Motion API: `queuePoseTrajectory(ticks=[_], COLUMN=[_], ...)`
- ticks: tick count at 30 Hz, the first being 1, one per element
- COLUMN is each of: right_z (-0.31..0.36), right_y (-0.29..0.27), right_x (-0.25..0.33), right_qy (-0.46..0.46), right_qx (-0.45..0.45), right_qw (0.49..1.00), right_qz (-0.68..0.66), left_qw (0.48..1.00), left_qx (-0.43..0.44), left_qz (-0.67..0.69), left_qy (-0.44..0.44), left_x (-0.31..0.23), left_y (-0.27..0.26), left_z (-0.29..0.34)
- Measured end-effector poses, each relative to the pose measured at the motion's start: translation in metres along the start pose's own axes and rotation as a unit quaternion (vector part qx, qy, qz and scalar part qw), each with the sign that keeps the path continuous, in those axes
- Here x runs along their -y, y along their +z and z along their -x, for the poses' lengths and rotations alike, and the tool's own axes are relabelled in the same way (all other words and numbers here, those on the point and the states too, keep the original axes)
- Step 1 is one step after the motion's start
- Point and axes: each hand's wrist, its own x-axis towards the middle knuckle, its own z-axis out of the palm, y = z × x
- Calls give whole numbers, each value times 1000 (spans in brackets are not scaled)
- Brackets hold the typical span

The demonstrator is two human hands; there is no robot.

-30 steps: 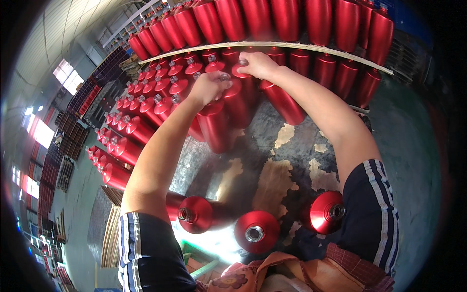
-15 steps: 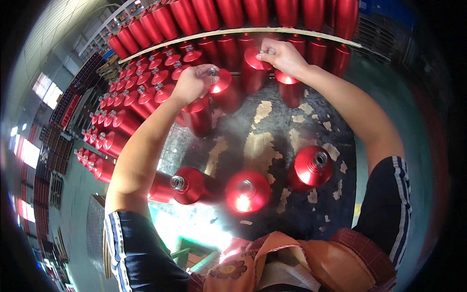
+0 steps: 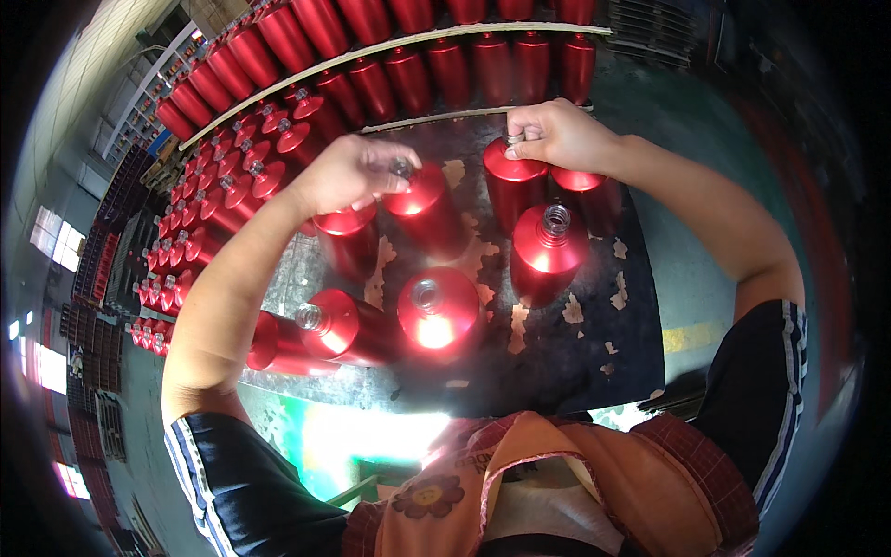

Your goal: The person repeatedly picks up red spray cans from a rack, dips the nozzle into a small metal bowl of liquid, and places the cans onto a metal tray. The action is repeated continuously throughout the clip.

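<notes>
My left hand (image 3: 348, 174) has its fingers closed about the clear threaded neck of a red metallic bottle (image 3: 429, 218). Beneath that hand stands a second red bottle (image 3: 351, 251), its neck hidden by my palm. My right hand (image 3: 561, 136) pinches the neck of another red bottle (image 3: 512, 190); one more red bottle (image 3: 594, 200) is right beside it under the hand, its neck also hidden. Nearer me, on the worn black tabletop (image 3: 520, 381), are a red bottle (image 3: 543, 260) at right, one (image 3: 441, 316) in the middle and one (image 3: 336, 325) at left.
Rows of red bottles (image 3: 223, 181) crowd the table's left side. Beyond the far edge, more red bottles (image 3: 408, 79) stand in tiers split by a pale board (image 3: 371, 54). Stacked pallets (image 3: 650, 32) lie at the far right, on a green floor (image 3: 705, 167).
Both hands have come nearer to me with the bottles, closing in on the standing ones. The whole view has shifted. Each hand keeps its hold.
</notes>
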Motion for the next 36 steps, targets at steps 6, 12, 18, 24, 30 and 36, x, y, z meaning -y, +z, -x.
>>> queuePoseTrajectory(ticks=[6,12,18,24,30,36], right_z=[27,36,60,89,120,136], right_y=[-8,-9,-18,-7,7,62], right_x=[1,-15,-41,-50,21,59], right_qy=[32,42,-42,-22,-132,-87], right_qx=[-102,-178,-214,-180,-258,-118], right_qw=[989,963,967,982,948,986], right_qz=[-98,-198,-134,-45,135,80], left_qw=[991,981,957,946,932,899], left_qx=[-75,-143,-204,-237,-313,-413], left_qz=[100,131,-153,-182,-163,-126], left_qy=[41,30,139,123,81,77], left_x=[16,51,28,-16,-1,10], left_y=[-7,-16,-31,42,111,133], left_z=[13,24,66,167,176,182])
